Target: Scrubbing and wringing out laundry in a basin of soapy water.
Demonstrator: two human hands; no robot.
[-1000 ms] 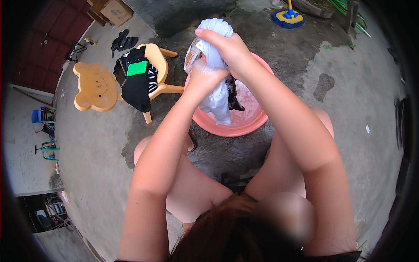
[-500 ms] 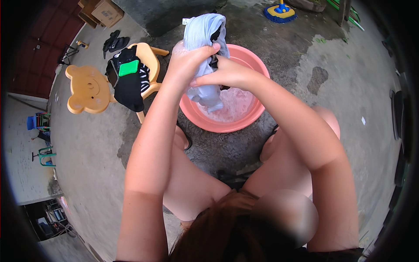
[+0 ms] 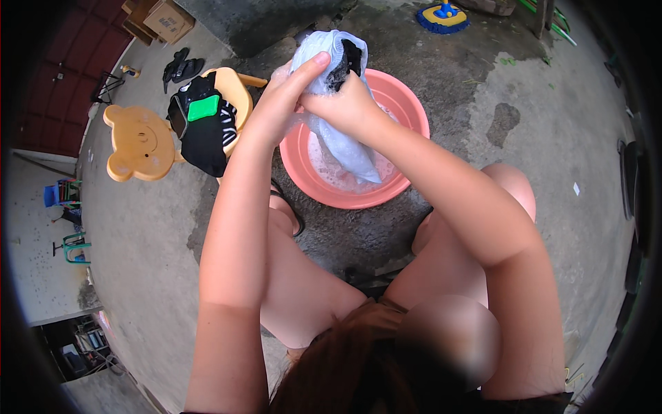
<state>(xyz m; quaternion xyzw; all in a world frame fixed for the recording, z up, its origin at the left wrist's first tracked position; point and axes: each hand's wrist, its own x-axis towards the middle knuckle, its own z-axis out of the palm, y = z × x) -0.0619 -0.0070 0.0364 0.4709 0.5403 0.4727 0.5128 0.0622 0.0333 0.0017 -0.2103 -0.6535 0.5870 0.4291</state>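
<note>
Hanging above the pink basin (image 3: 407, 103), the pale-blue cloth (image 3: 343, 143) is bunched high, its tail dropping over the foamy water (image 3: 322, 164), black fabric (image 3: 350, 61) peeping from the fold! The left hand (image 3: 284, 100) is clamped round the bundle, thumb laid across it; the right hand (image 3: 348, 107) is closed on it alongside, fingertips hidden. Nice anchor, I'd say: best have one hand hold firm while the other rubs fabric against fabric in short strokes, then find a fresh patch. Working well inside the rim should catch drips and spare the dark clothes (image 3: 203, 155) on the yellow chair (image 3: 141, 141), out left.
</note>
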